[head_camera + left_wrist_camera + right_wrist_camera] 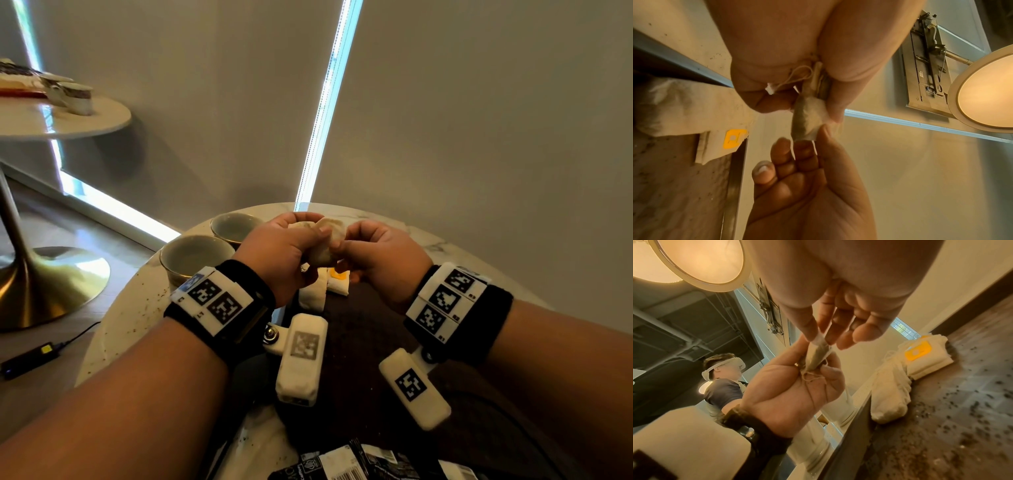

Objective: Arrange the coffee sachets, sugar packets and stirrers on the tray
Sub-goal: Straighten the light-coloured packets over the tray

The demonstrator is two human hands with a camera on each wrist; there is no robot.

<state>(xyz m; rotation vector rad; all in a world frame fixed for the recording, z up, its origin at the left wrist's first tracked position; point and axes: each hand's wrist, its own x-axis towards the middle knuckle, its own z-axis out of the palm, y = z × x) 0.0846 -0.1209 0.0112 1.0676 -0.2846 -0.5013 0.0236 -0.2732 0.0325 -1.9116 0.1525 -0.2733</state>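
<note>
We see both hands raised over the tray (pixel 359 329) on the table (pixel 130 318). Left hand (pixel 284 253) grips 1 sachet (pixel 325 246) and its string; right hand (pixel 380 257) pinches its other end. More sachets (pixel 325 287) lie on the tray below.

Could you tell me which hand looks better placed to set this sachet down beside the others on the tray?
Probably the left hand: it grips the sachet and its string, while the right hand only pinches one end. The other sachets lie just below.
</note>
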